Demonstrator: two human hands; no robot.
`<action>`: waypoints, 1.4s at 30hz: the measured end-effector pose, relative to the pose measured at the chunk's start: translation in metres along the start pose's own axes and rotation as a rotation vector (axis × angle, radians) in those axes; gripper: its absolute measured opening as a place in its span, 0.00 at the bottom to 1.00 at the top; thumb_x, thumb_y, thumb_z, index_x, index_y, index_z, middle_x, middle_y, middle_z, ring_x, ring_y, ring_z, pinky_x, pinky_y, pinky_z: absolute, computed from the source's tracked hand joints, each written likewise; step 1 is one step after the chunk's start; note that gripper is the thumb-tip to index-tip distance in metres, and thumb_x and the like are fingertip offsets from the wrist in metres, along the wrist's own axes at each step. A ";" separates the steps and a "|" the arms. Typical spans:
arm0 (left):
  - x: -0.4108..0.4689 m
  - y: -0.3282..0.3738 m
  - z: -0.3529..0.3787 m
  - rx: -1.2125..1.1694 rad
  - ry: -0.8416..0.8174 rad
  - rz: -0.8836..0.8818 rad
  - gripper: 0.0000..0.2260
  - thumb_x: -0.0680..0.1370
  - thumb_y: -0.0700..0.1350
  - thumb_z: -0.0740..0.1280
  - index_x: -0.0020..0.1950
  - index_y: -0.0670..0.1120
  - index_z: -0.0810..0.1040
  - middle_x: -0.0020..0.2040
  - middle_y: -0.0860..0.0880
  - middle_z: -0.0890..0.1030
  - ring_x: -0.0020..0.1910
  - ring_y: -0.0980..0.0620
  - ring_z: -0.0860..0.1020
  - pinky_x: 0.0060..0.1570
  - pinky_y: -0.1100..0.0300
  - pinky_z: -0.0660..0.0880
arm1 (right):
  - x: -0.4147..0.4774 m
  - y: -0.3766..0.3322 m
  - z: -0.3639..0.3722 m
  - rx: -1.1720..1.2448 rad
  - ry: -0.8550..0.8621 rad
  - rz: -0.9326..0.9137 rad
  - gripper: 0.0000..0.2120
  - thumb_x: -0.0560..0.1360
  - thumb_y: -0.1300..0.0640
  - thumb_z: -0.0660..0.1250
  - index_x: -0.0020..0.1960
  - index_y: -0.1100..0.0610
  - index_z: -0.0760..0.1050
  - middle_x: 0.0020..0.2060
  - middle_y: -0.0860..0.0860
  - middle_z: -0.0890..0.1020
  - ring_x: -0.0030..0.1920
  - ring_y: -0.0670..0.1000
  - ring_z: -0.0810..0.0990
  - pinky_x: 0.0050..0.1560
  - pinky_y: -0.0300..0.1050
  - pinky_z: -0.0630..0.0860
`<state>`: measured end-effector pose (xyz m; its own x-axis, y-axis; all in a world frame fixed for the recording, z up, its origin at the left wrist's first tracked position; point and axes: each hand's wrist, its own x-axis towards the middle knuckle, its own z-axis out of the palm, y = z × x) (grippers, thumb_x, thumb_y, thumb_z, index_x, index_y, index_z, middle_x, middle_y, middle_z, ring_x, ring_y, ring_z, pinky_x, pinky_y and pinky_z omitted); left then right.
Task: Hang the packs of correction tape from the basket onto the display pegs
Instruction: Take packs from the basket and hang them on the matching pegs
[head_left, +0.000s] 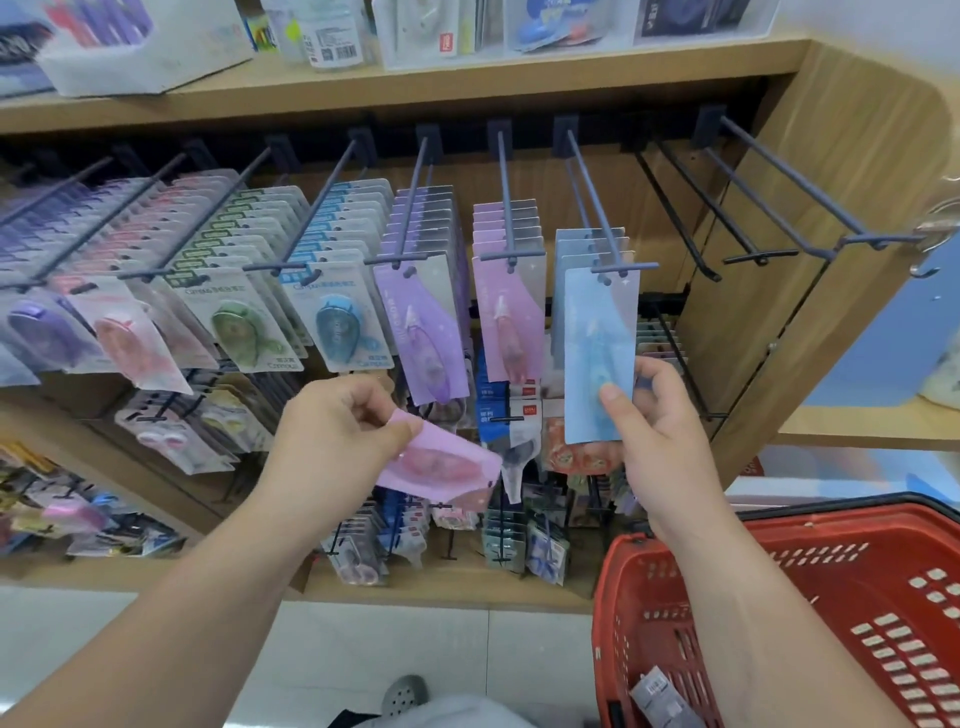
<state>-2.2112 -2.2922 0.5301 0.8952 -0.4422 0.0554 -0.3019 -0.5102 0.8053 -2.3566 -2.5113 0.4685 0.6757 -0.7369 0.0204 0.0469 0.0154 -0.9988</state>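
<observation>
My left hand (337, 431) pinches a pink pack of correction tape (441, 465) by one end, holding it tilted below the rows of pegs. My right hand (657, 415) grips the lower edge of a light blue pack (597, 338) whose top hole sits at the tip of a dark peg (597, 208), in front of a few other blue packs. To the left hang a row of pink packs (511, 322) and a row of purple packs (426, 332). The red basket (779, 597) stands at the lower right with a grey pack (660, 699) in its bottom.
Empty dark pegs (779, 202) jut out to the right of the blue row, beside a wooden side panel (831, 286). Further left hang blue, green, pink and purple Campus packs (234, 312). Lower rows of small packs (509, 540) hang beneath. A shelf with boxes (156, 47) runs above.
</observation>
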 end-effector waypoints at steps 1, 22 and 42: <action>0.000 -0.002 0.001 -0.168 0.017 -0.067 0.15 0.75 0.38 0.78 0.33 0.47 0.77 0.30 0.47 0.81 0.31 0.49 0.74 0.36 0.57 0.69 | 0.001 0.001 0.000 -0.002 0.001 -0.002 0.08 0.83 0.55 0.65 0.58 0.44 0.72 0.49 0.41 0.86 0.48 0.50 0.86 0.40 0.49 0.85; -0.047 -0.013 0.010 -0.873 -0.330 -0.366 0.16 0.77 0.32 0.68 0.64 0.41 0.82 0.41 0.40 0.82 0.27 0.50 0.78 0.27 0.61 0.78 | 0.004 0.001 -0.004 -0.189 -0.020 -0.023 0.06 0.83 0.50 0.64 0.60 0.46 0.74 0.51 0.42 0.84 0.49 0.37 0.83 0.46 0.37 0.76; -0.019 -0.001 0.056 -0.457 -0.236 -0.054 0.04 0.84 0.35 0.65 0.54 0.41 0.79 0.42 0.44 0.88 0.38 0.48 0.86 0.41 0.55 0.84 | 0.009 0.002 -0.007 -0.192 -0.049 -0.018 0.06 0.83 0.48 0.64 0.60 0.42 0.73 0.55 0.42 0.84 0.54 0.42 0.84 0.59 0.54 0.81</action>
<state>-2.2465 -2.3248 0.4949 0.7913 -0.6055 -0.0851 -0.0365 -0.1857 0.9819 -2.3556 -2.5224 0.4660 0.7109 -0.7024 0.0355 -0.0787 -0.1297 -0.9884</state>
